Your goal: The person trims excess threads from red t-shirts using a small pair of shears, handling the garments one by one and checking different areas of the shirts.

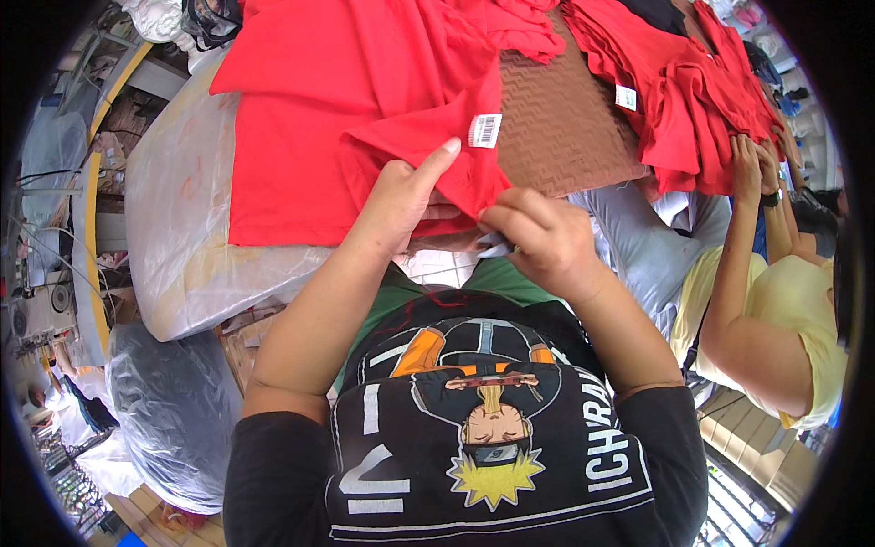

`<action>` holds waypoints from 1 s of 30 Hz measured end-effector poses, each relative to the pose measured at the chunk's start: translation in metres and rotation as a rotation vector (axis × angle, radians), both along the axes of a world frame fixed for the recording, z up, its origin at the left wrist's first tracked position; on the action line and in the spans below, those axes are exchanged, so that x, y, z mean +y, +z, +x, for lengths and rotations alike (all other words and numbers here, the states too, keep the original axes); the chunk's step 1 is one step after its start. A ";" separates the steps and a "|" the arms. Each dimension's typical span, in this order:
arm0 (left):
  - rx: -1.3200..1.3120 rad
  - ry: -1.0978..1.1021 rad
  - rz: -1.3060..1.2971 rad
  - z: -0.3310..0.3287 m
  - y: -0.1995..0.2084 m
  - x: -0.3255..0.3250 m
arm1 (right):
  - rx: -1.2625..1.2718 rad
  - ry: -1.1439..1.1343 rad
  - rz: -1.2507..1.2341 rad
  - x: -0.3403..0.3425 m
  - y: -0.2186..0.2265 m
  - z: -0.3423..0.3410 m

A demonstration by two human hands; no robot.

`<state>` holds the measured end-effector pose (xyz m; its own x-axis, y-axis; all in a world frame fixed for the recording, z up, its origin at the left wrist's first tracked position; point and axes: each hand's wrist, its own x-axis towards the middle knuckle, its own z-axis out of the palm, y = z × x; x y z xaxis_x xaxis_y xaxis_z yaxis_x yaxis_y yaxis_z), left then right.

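Shirt [474, 392], black and printed, lies nearest us at six o'clock. Past it, toward two o'clock, our right hand [547, 237] pinches the edge of a red garment [310, 118], with a small grey tool [495, 248], perhaps snips, tucked against the fingers; how its blades stand we cannot tell. At eleven our left hand [401, 205] holds a fold of the same garment, thumb on top, fingers mostly hidden beneath. We judge the step in hand to be work along that edge; the next move seems to call for a taut, steady hold and care that the tool spares the cloth. The garment spreads away toward eleven and twelve, its white label [485, 130] just beyond our left thumb; a brown surface [565, 118] shows at one, clear plastic sheeting [182, 201] at ten. Farther off at three, a co-worker [766, 337] in yellow has hands on another red garment [684, 118] at two.
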<state>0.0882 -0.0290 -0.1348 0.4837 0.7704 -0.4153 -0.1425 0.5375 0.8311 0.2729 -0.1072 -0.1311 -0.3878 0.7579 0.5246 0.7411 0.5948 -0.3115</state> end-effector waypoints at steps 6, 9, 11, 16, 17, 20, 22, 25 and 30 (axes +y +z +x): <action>-0.248 0.037 0.040 -0.008 0.005 -0.006 | 0.119 -0.011 -0.093 0.000 -0.006 0.008; -0.283 0.032 0.014 -0.011 0.006 -0.009 | 0.233 -0.069 -0.159 0.001 0.000 0.009; -0.326 -0.002 -0.002 -0.016 -0.002 -0.008 | 0.294 -0.113 -0.237 0.001 0.008 0.007; -0.418 -0.126 0.043 -0.016 -0.005 -0.009 | 0.397 -0.208 -0.211 0.004 0.018 -0.012; -0.452 -0.146 0.040 -0.013 -0.002 -0.011 | 0.374 -0.220 -0.179 0.006 0.019 -0.013; -0.175 -0.081 0.270 0.000 0.008 -0.019 | 0.241 -0.231 -0.091 0.017 0.022 0.002; 0.300 -0.144 0.625 -0.010 0.006 -0.012 | 0.357 -0.411 0.018 0.021 0.042 0.034; 1.195 -0.234 1.169 -0.028 -0.026 -0.014 | 0.047 -0.654 -0.331 0.012 0.062 0.099; 0.852 -0.485 0.744 -0.018 -0.016 -0.034 | -0.029 -0.297 -0.424 0.013 0.048 0.064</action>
<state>0.0698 -0.0633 -0.1508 0.5750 0.7706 -0.2749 0.6777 -0.2605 0.6876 0.3368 -0.0943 -0.0834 -0.1337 0.9812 0.1392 0.8706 0.1834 -0.4565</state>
